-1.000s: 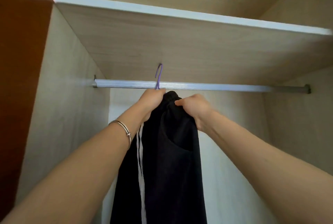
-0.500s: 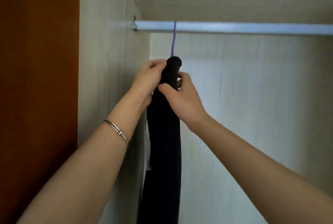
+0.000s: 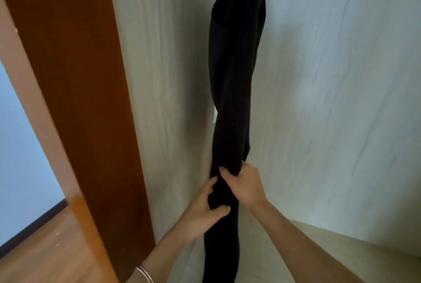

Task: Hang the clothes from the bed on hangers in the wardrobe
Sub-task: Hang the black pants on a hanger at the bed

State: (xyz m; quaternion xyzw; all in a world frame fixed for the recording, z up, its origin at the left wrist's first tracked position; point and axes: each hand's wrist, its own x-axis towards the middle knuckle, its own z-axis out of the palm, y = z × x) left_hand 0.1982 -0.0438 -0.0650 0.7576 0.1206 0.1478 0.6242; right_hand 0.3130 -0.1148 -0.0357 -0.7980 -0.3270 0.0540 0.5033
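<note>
A pair of black trousers (image 3: pixel 234 73) hangs straight down inside the wardrobe, near its left inner wall. Its top runs out of the frame, so the hanger and rail are hidden. My left hand (image 3: pixel 202 212) grips the fabric from the left, low on the hanging legs. My right hand (image 3: pixel 245 183) is closed on the same fabric just above and to the right. A thin bracelet (image 3: pixel 144 273) sits on my left wrist.
The brown wardrobe door (image 3: pixel 75 91) stands open at the left. The pale left inner wall (image 3: pixel 166 77) and back wall (image 3: pixel 341 77) enclose the trousers. The wardrobe floor (image 3: pixel 341 257) shows at lower right. Wooden room floor (image 3: pixel 38 253) lies at lower left.
My view has dropped from the rail to the lower wardrobe. Both hands have slid down from the top of the trousers to the lower legs.
</note>
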